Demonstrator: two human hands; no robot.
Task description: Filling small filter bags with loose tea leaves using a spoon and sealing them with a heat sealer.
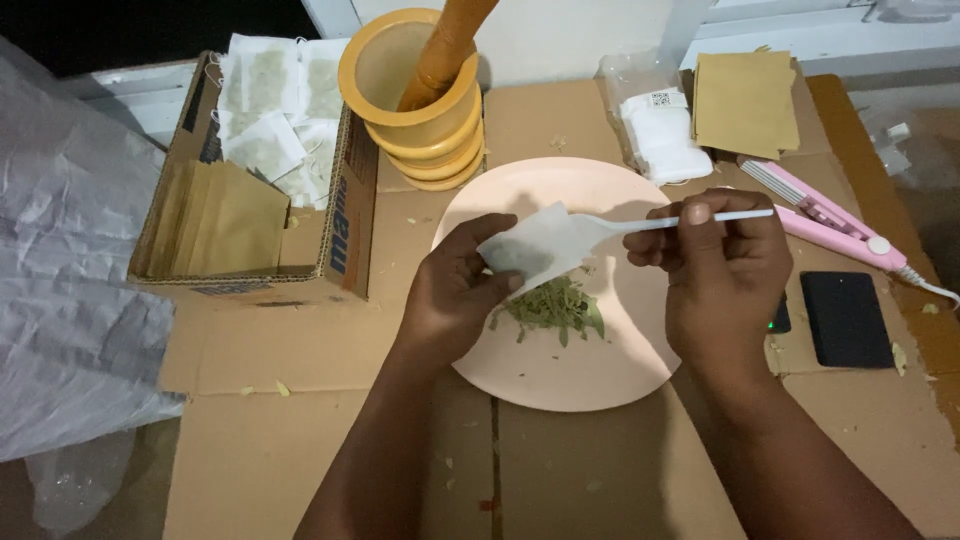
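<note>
My left hand [450, 295] pinches a small white paper sachet [535, 243] above a pale pink plate [560, 375]. My right hand [720, 275] grips a thin white plastic spoon [660, 222], whose tip sits at the sachet's open mouth. A little heap of dried green leaves [555, 308] lies on the plate just under the sachet. Both hands hover over the plate's middle.
A yellow mortar with a wooden pestle [425, 95] stands behind the plate. A cardboard box [250, 180] at left holds filled sachets and brown envelopes. At right lie more brown envelopes [745, 100], a bag of white sachets [660, 130], a pink sealing tool [830, 220] and a black scale [845, 318].
</note>
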